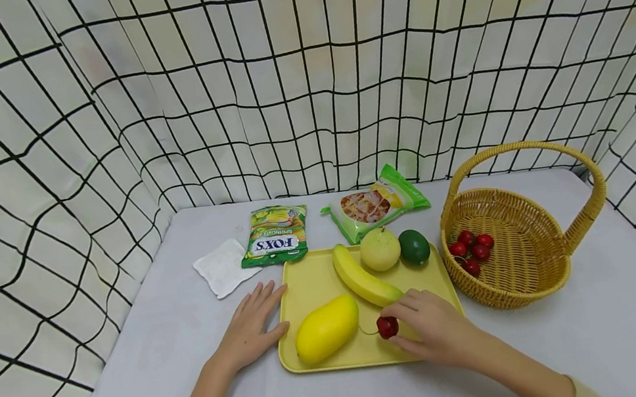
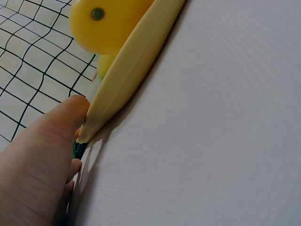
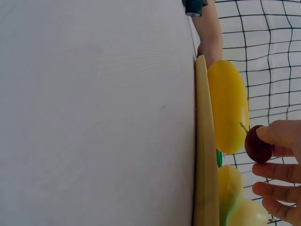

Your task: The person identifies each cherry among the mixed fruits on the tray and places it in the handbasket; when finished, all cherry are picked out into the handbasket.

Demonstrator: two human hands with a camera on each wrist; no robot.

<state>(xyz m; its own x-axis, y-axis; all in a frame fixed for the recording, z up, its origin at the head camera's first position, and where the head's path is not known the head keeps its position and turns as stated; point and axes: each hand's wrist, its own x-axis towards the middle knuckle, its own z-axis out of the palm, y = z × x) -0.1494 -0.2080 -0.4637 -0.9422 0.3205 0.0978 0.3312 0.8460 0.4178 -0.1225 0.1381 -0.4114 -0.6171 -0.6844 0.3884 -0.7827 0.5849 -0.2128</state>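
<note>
Between thumb and fingers, my right hand (image 1: 435, 326) pinches a dark red cherry (image 1: 388, 327) with a thin stem, over the right part of the yellow tray (image 1: 338, 363). The right wrist view shows the cherry (image 3: 259, 144) held up off the tray. My left hand (image 1: 252, 326) lies with fingers spread at the tray's left edge, its thumb (image 2: 75, 110) touching the rim in the left wrist view. On the tray are a yellow mango (image 1: 327, 330), a banana (image 1: 365, 277), a pale green round fruit (image 1: 380, 250) and a dark green fruit (image 1: 415, 247).
A wicker basket (image 1: 530, 258) with a tall handle stands right of the tray, several cherries (image 1: 471, 251) inside. Behind the tray lie a green Fox's candy bag (image 1: 275, 235) and another green snack bag (image 1: 375, 205). A white cloth or tissue (image 1: 224, 267) lies left. Black netting surrounds the table.
</note>
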